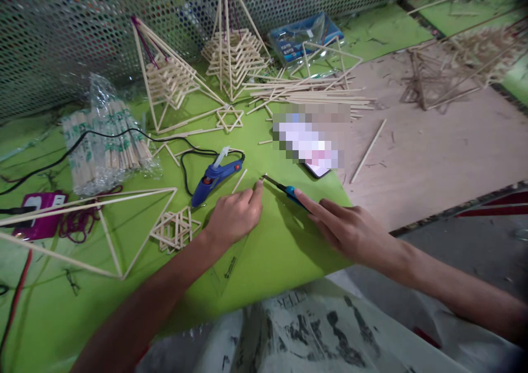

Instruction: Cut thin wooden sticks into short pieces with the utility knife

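My right hand [350, 224] is closed around a blue-handled utility knife [292, 191], its index finger stretched along the handle. The blade points left, and its tip meets the end of a short wooden stick [264, 175]. My left hand [237, 216], fingers bent together, presses that stick down on the green tabletop [264, 274]; most of the stick is hidden. Just left of it lie another thin stick [240, 180] and a blue hot glue gun [216, 177] with a glue stick in it. A small star-shaped stack of sticks [175, 230] sits beside my left wrist.
Two pyramid stick frames [165, 81] stand at the back by a perforated metal screen [103, 37]. Bagged chopsticks [109, 142], a black cable [136, 133] and a triangular frame [111, 197] occupy the left. A phone [307, 144] and loose sticks [309, 95] lie ahead; a wooden board [396, 158] is at right.
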The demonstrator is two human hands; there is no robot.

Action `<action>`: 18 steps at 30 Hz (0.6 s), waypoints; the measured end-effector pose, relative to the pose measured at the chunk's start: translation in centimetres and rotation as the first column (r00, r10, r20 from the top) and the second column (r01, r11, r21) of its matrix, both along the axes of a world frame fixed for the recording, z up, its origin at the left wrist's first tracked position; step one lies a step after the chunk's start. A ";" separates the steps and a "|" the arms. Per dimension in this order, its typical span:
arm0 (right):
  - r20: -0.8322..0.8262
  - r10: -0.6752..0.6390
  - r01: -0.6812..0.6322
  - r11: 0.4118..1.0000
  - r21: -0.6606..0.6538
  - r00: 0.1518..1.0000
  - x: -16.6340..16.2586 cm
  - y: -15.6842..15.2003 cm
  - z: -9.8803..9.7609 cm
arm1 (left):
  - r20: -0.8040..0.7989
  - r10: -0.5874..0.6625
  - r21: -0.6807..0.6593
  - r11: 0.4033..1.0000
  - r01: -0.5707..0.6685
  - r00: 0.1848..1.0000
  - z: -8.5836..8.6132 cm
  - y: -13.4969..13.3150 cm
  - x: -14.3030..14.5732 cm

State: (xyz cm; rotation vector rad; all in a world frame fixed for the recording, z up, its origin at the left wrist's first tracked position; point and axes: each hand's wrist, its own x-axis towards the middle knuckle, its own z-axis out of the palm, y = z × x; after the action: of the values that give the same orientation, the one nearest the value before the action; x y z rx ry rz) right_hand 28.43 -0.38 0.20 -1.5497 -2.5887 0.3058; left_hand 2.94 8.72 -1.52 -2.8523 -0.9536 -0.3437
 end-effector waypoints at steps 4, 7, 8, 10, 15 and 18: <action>0.064 0.045 -0.049 0.997 0.061 0.997 -0.2 0.0 0.8 | -0.064 -0.038 0.014 0.999 0.039 0.997 0.3 0.1 -0.2; 0.085 0.083 -0.093 0.989 0.113 0.993 -0.2 0.1 1.1 | -0.114 -0.054 -0.004 0.999 0.053 0.992 0.5 0.2 -0.4; 0.096 0.089 -0.101 0.987 0.128 0.991 -0.2 0.1 1.1 | -0.135 -0.062 -0.018 0.998 0.060 0.989 0.6 0.3 -0.4; 0.119 0.092 -0.109 0.983 0.145 0.989 -0.1 0.3 1.1 | -0.169 -0.086 -0.056 0.995 0.078 0.982 0.8 0.4 -0.6; 0.162 0.138 -0.163 0.974 0.155 0.977 0.3 1.2 1.1 | -0.200 -0.109 -0.140 0.987 0.082 0.974 1.0 0.9 -1.0; 0.175 0.179 -0.208 0.964 0.168 0.968 0.3 2.0 1.1 | -0.204 -0.113 -0.155 0.985 0.082 0.972 1.0 1.0 -1.1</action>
State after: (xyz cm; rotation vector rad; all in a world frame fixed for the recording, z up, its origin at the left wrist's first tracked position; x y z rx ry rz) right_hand 28.75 1.65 1.30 -1.3109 -2.8026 -0.0458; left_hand 1.82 9.74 -0.54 -2.9963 -0.8309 0.0253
